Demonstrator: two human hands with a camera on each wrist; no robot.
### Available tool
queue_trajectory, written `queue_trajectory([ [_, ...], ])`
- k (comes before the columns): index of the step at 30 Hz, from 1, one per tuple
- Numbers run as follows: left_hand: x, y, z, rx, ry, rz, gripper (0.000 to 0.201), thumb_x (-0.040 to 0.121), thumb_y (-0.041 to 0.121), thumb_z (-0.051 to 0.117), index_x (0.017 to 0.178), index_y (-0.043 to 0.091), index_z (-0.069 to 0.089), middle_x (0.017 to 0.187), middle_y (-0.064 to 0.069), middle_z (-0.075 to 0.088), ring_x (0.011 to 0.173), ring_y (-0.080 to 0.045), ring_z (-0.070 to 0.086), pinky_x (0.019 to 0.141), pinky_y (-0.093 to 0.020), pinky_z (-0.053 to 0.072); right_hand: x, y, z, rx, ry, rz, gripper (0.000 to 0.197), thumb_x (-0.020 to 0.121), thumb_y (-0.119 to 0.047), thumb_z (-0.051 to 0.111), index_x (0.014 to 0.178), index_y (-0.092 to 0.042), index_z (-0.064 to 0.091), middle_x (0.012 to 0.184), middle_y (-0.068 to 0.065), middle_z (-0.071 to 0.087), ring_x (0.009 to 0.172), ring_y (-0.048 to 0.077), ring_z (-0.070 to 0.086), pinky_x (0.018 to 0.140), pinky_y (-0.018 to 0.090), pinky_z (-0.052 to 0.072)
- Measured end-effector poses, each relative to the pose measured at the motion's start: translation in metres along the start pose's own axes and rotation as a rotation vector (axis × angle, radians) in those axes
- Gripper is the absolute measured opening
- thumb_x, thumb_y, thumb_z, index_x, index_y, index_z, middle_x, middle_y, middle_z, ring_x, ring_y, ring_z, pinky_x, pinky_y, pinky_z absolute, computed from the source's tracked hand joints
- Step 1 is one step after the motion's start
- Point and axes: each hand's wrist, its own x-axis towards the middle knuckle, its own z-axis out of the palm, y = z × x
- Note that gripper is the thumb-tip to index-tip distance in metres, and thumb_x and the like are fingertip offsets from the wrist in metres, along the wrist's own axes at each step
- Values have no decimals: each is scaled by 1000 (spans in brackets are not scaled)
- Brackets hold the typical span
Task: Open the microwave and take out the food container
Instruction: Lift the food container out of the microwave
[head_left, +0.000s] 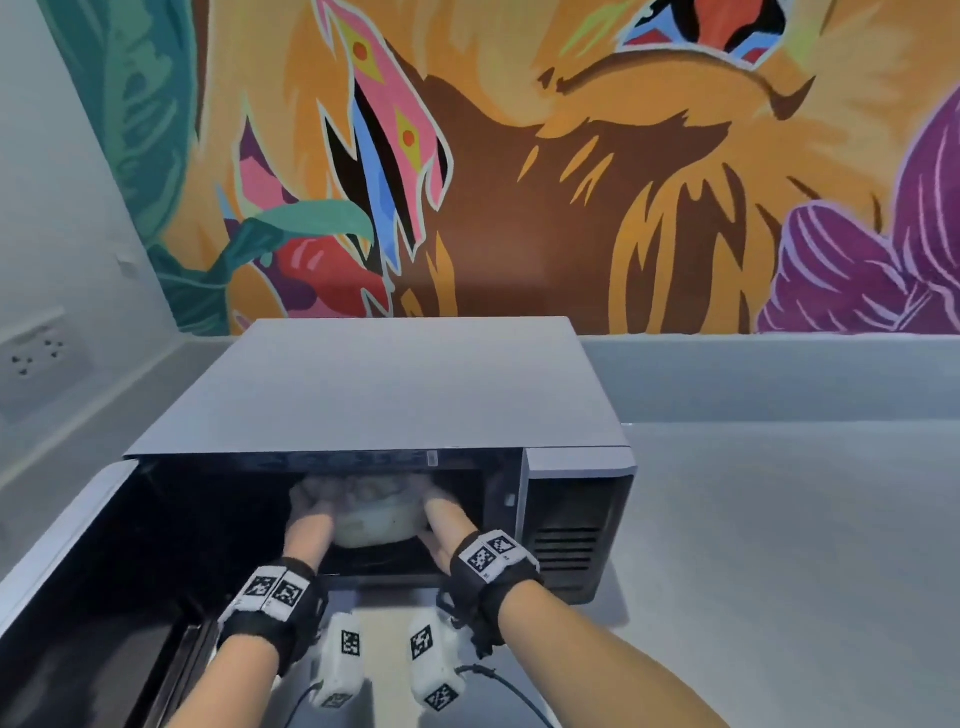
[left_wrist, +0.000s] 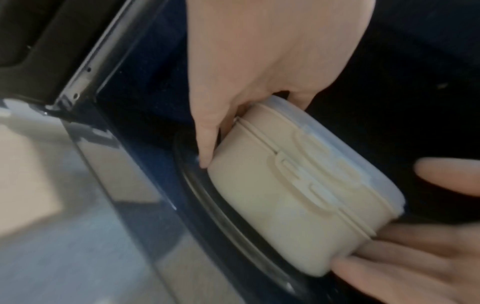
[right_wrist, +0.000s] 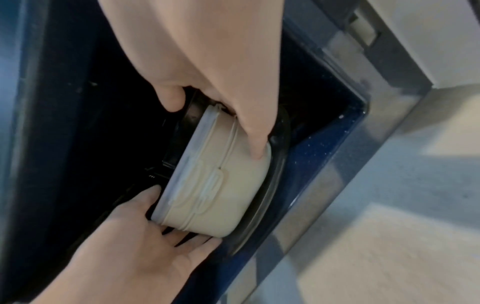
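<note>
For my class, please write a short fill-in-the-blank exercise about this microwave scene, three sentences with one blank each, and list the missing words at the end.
1. The microwave door stands ____.
2. The cream food container sits on the round glass ____ inside the oven.
3. The left hand and the right hand grip the container from ____ sides.

Missing words: open; turntable; opposite

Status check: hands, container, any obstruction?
Both hands inside microwave: left hand, right hand gripping container sides. Container on glass turntable. Door open, nothing blocking.
</note>
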Motion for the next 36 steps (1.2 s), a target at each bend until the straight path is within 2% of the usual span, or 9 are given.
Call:
queue_trajectory([
  [4, -59, -8, -4, 57, 118, 155, 50, 94, 31, 42, 130, -4, 37, 130, -31, 51, 117, -44, 50, 89, -40, 37, -17, 17, -10, 38, -93, -70, 58, 87, -36, 49, 137, -10, 39, 131, 6, 52, 111, 17, 54, 107, 32, 40],
  [9, -130, -56, -2, 52, 32, 246, 81, 76, 61, 45, 136, 9, 30, 140, -20, 46, 124, -39, 49, 107, -53, 38, -75, 70, -62, 106, -189, -82, 71, 82, -46, 56, 144, -29, 27, 140, -2, 51, 123, 17, 52, 112, 44, 37],
  [12, -170, -95, 19, 116, -63, 163, 77, 81, 46, 54, 140, 6, 26, 142, -23, 42, 124, -40, 48, 108, -52, 38, -115, 103, -110, 131, -153, -14, 47, 93, -37, 49, 137, -28, 35, 121, -9, 58, 104, 7, 57, 85, 31, 50],
  [14, -188, -123, 49, 187, -181, 108, 80, 76, 48, 55, 141, 10, 25, 139, -19, 44, 120, -39, 52, 106, -53, 42, -133, 121, -147, 161, -89, -25, 45, 96, -28, 48, 137, -21, 35, 119, -4, 57, 90, 5, 57, 66, 26, 48],
  [17, -195, -166, 108, 236, -338, 114, 74, 69, 58, 54, 134, 27, 34, 132, -9, 53, 111, -27, 61, 97, -52, 51, -150, 138, -200, 219, 101, -55, 43, 96, -14, 48, 136, -6, 37, 121, 9, 53, 77, 8, 55, 57, 28, 43],
  [20, -237, -145, 159, 179, -425, 138, 68, 72, 48, 55, 132, 23, 34, 126, -7, 55, 112, -25, 59, 98, -48, 51, -167, 131, -248, 247, 238, -115, 29, 96, -9, 45, 125, -7, 42, 117, 13, 51, 74, 9, 52, 58, 30, 41],
  [23, -265, -118, 204, 133, -533, 107, 61, 83, 31, 53, 137, 17, 27, 131, -8, 48, 119, -26, 52, 103, -46, 47, -169, 118, -290, 266, 307, -151, 35, 99, -15, 39, 134, -12, 36, 120, 10, 49, 77, 11, 51, 65, 33, 44],
  [27, -259, -94, 245, 101, -640, 91, 61, 86, 32, 51, 140, 17, 24, 139, -9, 44, 126, -27, 47, 105, -46, 46, -148, 96, -326, 235, 357, -148, 46, 100, -16, 35, 145, -13, 27, 130, 13, 44, 101, 23, 47, 90, 43, 41],
  [36, -210, -76, 277, 137, -671, 140, 80, 82, 49, 54, 144, 12, 19, 143, -15, 47, 130, -31, 47, 110, -47, 40, -98, 60, -339, 191, 385, -133, 44, 100, -18, 35, 144, -16, 30, 148, 12, 38, 132, 29, 39, 106, 50, 39],
])
